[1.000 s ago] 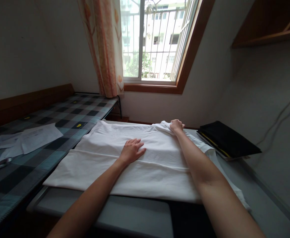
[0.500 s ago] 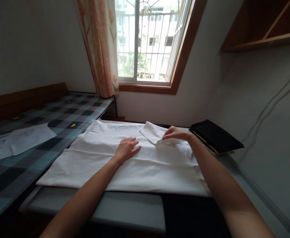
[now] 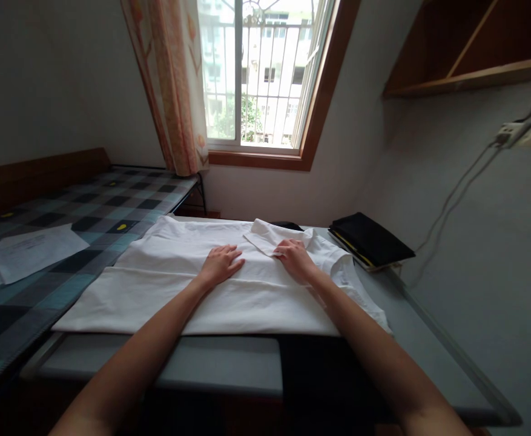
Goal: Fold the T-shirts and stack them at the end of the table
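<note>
A white shirt lies spread over the grey table, its near part folded over in a long straight layer. My left hand rests flat on the middle of the cloth, fingers stretched out. To its right, my right hand has its fingers closed on the corner of a folded flap, which looks like a sleeve. That flap lies slantwise across the far part of the shirt. My right forearm covers part of the shirt's right side, where a curved edge shows.
The grey table shows along the front and right. Black cloth hangs at its near edge. A black folder lies at the right by the wall. Left stands a bed with a checked mattress and paper sheets.
My right hand has lowered towards the cloth and turned, still at the flap's corner. The flap lies flatter. My left hand stays on the shirt. The view has swung slightly right.
</note>
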`<state>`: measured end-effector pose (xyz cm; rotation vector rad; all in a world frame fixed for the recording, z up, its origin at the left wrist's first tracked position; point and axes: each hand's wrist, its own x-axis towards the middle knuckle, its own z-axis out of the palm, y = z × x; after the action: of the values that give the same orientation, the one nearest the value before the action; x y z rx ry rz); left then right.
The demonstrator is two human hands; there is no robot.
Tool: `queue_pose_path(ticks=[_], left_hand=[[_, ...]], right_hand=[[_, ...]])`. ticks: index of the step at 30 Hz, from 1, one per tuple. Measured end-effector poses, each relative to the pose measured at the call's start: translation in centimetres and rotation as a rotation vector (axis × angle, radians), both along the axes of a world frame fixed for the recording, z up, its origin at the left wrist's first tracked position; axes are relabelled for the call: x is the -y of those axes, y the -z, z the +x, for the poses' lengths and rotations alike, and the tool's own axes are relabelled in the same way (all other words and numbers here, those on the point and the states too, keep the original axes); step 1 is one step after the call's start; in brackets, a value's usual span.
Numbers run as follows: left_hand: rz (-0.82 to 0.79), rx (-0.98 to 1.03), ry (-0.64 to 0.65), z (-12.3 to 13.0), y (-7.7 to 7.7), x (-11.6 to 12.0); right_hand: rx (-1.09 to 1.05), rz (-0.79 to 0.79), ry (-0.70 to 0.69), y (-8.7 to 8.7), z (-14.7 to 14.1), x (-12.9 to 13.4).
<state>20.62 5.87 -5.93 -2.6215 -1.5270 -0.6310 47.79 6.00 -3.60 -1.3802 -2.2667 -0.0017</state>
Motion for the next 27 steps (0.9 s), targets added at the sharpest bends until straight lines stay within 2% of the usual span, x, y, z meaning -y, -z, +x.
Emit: queue_pose_path(ticks=[4, 7, 13, 16, 19, 23, 25, 27], left_hand=[[-0.013, 0.004, -0.003, -0.1, 0.1, -0.1], [-0.021, 0.010, 0.003, -0.1, 0.1, -0.1], [-0.065, 0.063, 0.003, -0.1, -0.1, -0.1], [-0.086, 0.146, 0.014, -0.3, -0.2, -0.2], [-0.106, 0.252, 0.024, -0.5, -0.1, -0.5], [-0.194, 0.378, -0.006, -0.6, 0.0, -1.7], [-0.265, 0.422, -0.028, -0.3, -0.3, -2.8], [-0.327, 0.465, -0.027, 0.3, -1.0, -4.1]], right_hand=[[-0.327, 0.016, -0.030, -0.8, 0.4, -0.3], [-0.542, -0.064, -0.059, -1.8, 1.5, -0.1], [-0.451, -0.431, -0.202, -1.7, 4.0, 1.9], [-0.458, -0.498, -0.224, -1.5, 4.5, 2.0], [-0.584, -0.382, -0.113, -1.1, 5.0, 1.0], [-0.710, -0.090, 0.244, 0.3, 6.8, -0.7], [-0.724, -0.039, 0.406, 1.3, 7.9, -1.3], [-0.720, -0.058, 0.497, 2.0, 8.6, -1.8]])
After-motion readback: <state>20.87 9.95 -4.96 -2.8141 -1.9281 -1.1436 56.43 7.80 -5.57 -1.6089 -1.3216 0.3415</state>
